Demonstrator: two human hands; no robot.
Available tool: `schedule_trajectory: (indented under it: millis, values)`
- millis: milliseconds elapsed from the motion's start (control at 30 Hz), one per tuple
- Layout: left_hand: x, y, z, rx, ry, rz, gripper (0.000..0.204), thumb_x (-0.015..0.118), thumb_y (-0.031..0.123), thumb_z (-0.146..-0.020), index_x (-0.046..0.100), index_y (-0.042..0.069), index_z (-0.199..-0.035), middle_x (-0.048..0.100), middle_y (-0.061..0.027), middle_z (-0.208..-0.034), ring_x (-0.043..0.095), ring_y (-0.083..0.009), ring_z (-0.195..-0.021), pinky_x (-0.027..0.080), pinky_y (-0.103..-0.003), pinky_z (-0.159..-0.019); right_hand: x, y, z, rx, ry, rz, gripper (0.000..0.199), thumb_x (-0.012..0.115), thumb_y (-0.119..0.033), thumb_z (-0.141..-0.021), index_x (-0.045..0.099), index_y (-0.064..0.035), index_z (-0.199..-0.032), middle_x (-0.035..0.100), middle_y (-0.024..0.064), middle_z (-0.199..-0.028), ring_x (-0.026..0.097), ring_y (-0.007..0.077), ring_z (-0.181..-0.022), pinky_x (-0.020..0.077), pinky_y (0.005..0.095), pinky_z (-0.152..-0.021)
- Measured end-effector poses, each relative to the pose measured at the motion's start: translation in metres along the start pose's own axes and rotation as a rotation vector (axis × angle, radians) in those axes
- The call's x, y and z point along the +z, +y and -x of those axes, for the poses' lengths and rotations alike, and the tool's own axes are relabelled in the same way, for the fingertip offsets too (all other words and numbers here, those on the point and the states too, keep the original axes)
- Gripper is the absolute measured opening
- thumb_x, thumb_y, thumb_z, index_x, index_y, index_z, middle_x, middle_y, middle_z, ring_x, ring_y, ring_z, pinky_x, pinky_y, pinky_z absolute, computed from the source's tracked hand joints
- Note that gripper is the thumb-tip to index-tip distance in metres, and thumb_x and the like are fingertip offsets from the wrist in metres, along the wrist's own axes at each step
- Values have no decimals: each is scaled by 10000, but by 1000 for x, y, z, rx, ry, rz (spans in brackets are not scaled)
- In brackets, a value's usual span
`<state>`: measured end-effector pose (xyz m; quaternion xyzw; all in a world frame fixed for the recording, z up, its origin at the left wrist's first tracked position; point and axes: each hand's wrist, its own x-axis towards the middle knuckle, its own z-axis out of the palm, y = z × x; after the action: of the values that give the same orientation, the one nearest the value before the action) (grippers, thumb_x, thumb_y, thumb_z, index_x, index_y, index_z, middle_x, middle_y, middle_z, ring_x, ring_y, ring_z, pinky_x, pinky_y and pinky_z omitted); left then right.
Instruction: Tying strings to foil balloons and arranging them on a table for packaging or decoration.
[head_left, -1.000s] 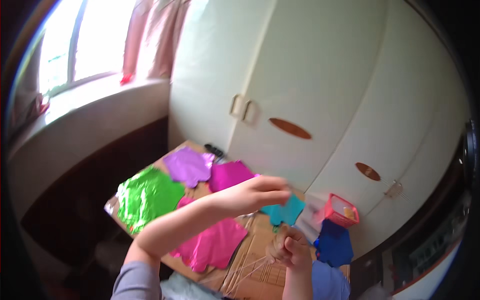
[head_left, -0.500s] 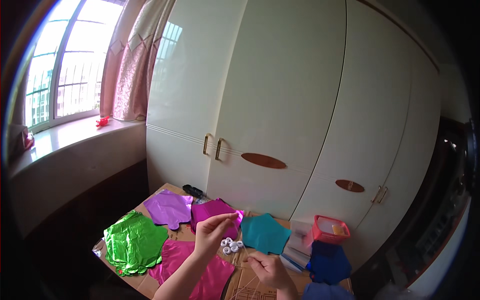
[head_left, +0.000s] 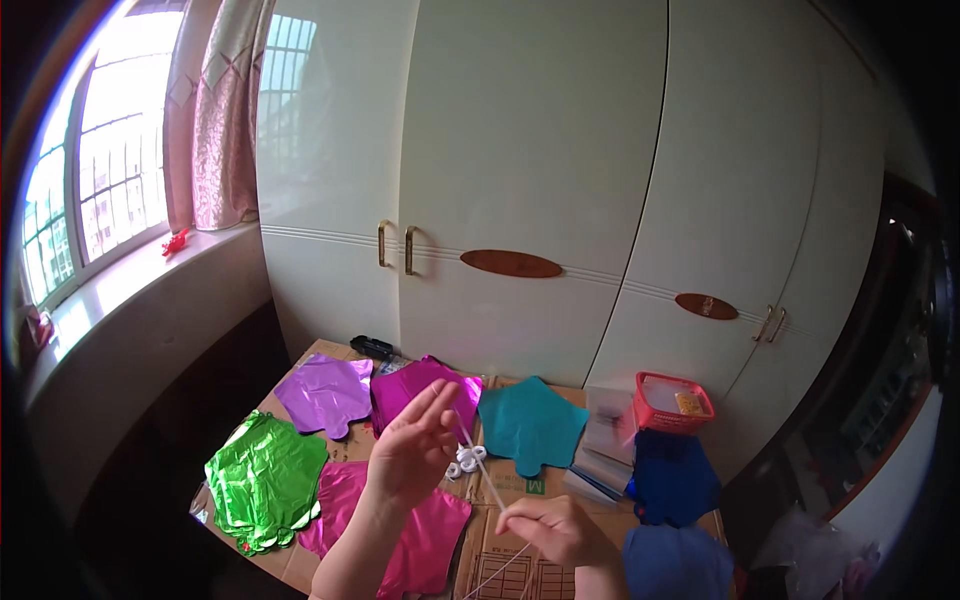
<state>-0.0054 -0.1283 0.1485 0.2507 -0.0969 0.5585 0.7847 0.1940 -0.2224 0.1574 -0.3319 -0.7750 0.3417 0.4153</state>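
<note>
While your left hand [head_left: 410,455] is hovering w/ fingers spread & loosely curled, its fingertips are touching a thin white stick [head_left: 484,480]. Your right hand [head_left: 555,530] is pinching that stick's lower end, fingers pressed together; the stick is slanting up-left btwn both hands, above the desk [head_left: 500,540]. Just behind it, small white rings [head_left: 468,460] are lying on the cardboard. Around them foil balloons are lying flat: pink [head_left: 420,535], green [head_left: 262,480], purple [head_left: 325,392], magenta [head_left: 415,385], teal [head_left: 530,422], blue [head_left: 672,475]. A red basket [head_left: 672,402] is sitting far right, near the white wardrobe [head_left: 520,180].
</note>
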Motion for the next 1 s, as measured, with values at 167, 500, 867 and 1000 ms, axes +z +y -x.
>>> schedule_trajectory:
  millis: [167,500,867,1000]
  values:
    - [19,14,12,-6,-124,235,607,493,30,-859,216,13,-1399,323,-93,-1435,552,-148,-969,441,-243,-748,16,18,-14,241,200,281,176,490,-135,-866,629,-30,-837,517,62,-532,514,107,-502,394,277,-496]
    - [33,8,26,14,106,-157,258,526,84,-890,563,10,-1134,609,-145,-1112,610,-154,-904,490,-253,-753,14,70,-28,321,249,20,212,476,-165,-875,607,-17,-799,487,-23,-602,417,43,-561,329,214,-505]
    - [19,10,10,256,-500,-1882,96,653,61,-663,669,72,-757,639,-47,-700,573,-194,-646,474,-292,-600,-13,24,2,6,360,-852,204,434,-104,-892,584,20,-830,399,-23,-529,318,41,-443,248,216,-438]
    - [17,8,19,-225,-458,-738,99,586,29,-798,656,-35,-825,646,-95,-754,582,-154,-689,463,-286,-623,-6,34,-14,182,441,-544,196,438,-110,-896,570,-2,-798,395,-30,-509,314,50,-428,255,223,-425]
